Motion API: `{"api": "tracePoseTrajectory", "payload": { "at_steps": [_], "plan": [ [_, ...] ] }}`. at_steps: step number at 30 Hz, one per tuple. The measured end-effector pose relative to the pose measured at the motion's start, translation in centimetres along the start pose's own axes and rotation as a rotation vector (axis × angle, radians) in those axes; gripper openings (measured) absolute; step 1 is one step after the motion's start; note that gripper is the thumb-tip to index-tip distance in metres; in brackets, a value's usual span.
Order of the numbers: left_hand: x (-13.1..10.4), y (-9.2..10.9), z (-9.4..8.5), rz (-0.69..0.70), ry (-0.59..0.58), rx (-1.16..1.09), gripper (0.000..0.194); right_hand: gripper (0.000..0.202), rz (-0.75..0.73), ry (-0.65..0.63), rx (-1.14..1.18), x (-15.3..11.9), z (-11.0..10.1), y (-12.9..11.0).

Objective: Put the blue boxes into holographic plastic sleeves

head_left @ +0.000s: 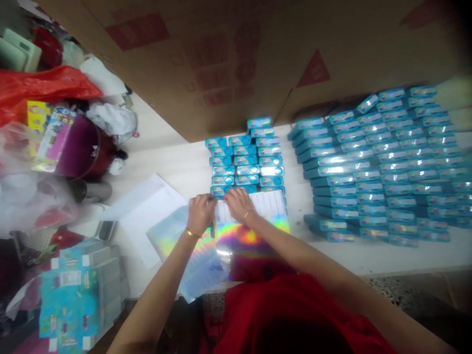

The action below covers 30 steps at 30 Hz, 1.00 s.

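My left hand [201, 214] is closed at the upper left corner of a shiny rainbow sticker sheet [254, 236], fingertips pinched together. My right hand [239, 203] rests over the sheet's top edge, with its fingers bent and their tips close to those of the left. What lies between the fingertips is too small and blurred to make out. White strips run along the sheet's upper part. A second shiny sheet [202, 268] lies partly under my left forearm. Just beyond both hands stand rows of small blue boxes [246, 160].
Many more blue boxes [387, 172] fill the table's right side. A large cardboard carton [228, 59] stands along the back. White paper [143, 216] lies to the left. Flattened blue cartons [73, 295] are stacked at lower left, below plastic bags [33, 196] and a purple container [79, 147].
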State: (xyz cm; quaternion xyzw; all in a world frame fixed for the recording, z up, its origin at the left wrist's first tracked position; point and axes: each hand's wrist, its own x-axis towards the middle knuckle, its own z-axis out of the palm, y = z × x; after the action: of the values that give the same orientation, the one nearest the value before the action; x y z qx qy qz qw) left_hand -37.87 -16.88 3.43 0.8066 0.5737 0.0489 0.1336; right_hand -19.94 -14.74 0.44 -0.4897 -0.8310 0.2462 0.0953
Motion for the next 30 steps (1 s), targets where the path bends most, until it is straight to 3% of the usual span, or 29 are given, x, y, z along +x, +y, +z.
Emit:
{"api": "tracePoseTrajectory", "payload": {
  "at_steps": [8,12,15,19,21,23,26,30],
  "plan": [
    [-3.4,0.9,0.5,0.014,0.019,-0.03,0.019,0.027,-0.001,-0.003,-0.003,0.1,-0.1,0.0],
    [-5.6,3.0,-2.6,-0.013,0.044,-0.155,0.009,0.026,0.011,-0.015,0.035,0.1,0.0,0.1],
    [-6.0,5.1,-5.8,-0.247,0.247,-0.344,0.006,0.027,0.004,0.033,0.165,-0.1,-0.3,0.3],
    [-3.7,7.2,-7.7,-0.644,0.511,-0.836,0.019,0.045,0.01,0.188,0.686,-1.3,-2.2,-0.3],
    [-2.0,7.8,-7.5,-0.737,0.538,-1.046,0.023,0.054,0.093,0.173,0.998,-2.3,-3.7,-0.9],
    [-0.3,8.5,-6.7,-0.782,0.52,-1.185,0.025,0.047,0.218,0.15,1.186,-3.4,-5.2,-1.2],
    [2.2,9.7,-4.9,-0.808,0.438,-1.282,0.025,0.032,0.348,0.242,1.22,-4.4,-7.3,-0.3],
    [6.7,11.5,-1.8,-0.727,0.375,-1.251,0.021,0.029,0.403,0.43,1.034,-4.4,-9.5,4.5]
  ]
}}
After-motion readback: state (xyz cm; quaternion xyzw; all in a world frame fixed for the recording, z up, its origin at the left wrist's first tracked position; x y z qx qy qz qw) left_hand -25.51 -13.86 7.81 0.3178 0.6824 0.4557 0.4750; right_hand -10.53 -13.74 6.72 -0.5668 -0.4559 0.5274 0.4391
